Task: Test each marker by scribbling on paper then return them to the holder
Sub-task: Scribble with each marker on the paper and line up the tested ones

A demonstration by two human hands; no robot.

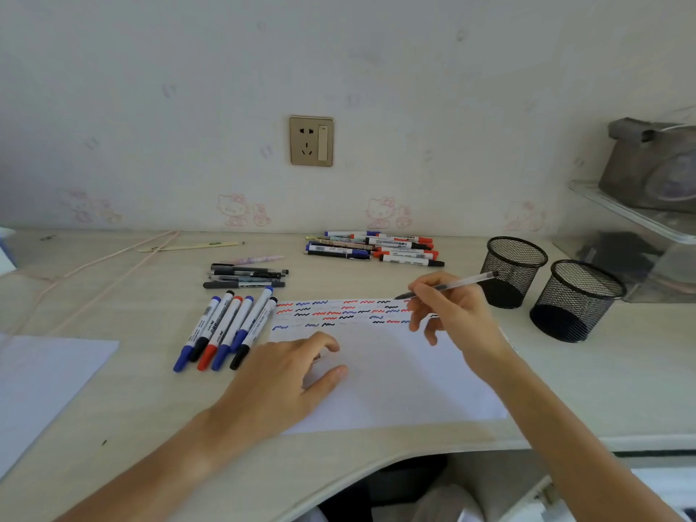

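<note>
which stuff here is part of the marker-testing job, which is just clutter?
Job:
right hand gripping a pen
left hand on the scribbled paper
marker row
marker pile
pen pile
two mesh holders

Clutter:
blank sheet
wall socket
pink cord

Soft, even daylight, faint shadows, no glare; wide-angle bending at the edges, slightly soft focus throughout.

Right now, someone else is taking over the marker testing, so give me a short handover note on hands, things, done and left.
Right hand pinches a clear pen above the scribbled paper; left hand rests on that sheet.
Six markers lie left of the paper, more pens and markers behind.
Both mesh holders look empty.
Done: several rows of scribbles.
Left: apparently returning everything to the holders.
</note>
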